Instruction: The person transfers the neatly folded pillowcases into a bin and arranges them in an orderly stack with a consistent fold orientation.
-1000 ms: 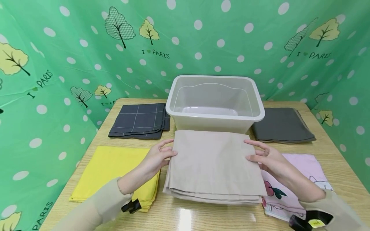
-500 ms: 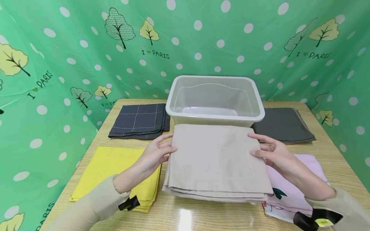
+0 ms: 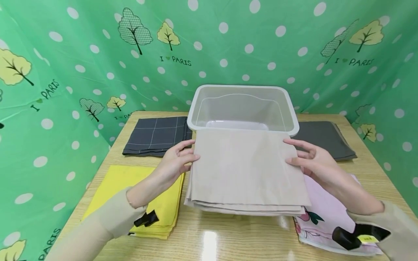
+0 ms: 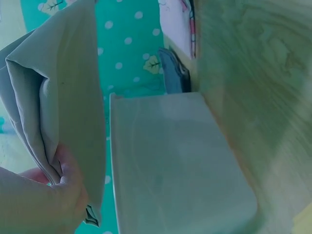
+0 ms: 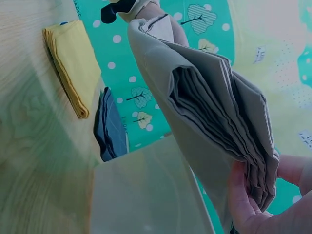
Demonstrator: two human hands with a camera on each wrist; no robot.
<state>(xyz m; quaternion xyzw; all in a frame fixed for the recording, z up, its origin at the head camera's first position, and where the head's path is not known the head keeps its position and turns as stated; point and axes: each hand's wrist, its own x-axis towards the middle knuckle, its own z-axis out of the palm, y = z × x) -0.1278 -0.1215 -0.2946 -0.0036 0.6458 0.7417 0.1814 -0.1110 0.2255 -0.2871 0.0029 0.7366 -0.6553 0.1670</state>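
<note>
A folded beige cloth (image 3: 245,166) hangs in the air between both hands, in front of the grey plastic bin (image 3: 243,90). My left hand (image 3: 173,161) pinches its left edge, thumb on top and fingers beneath. On the opposite edge my right hand (image 3: 313,159) grips the same way. In the right wrist view the stacked layers of the beige cloth (image 5: 214,102) show, squeezed between thumb and fingers. The left wrist view has the beige cloth (image 4: 78,97) raised above the table beside the bin (image 4: 175,161). The cloth's far edge overlaps the bin's front wall in the head view.
On the wooden table (image 3: 248,243) lie a yellow folded cloth (image 3: 127,195) at the near left and a dark checked one (image 3: 156,134) behind it. A pink printed cloth (image 3: 326,224) is at the near right, a dark grey one (image 3: 321,139) behind. Green curtain (image 3: 228,43) surrounds the table.
Both hands have lifted the beige cloth and moved it toward the bin; its far edge now reaches the bin's front rim in the head view. The bin has stayed in place.
</note>
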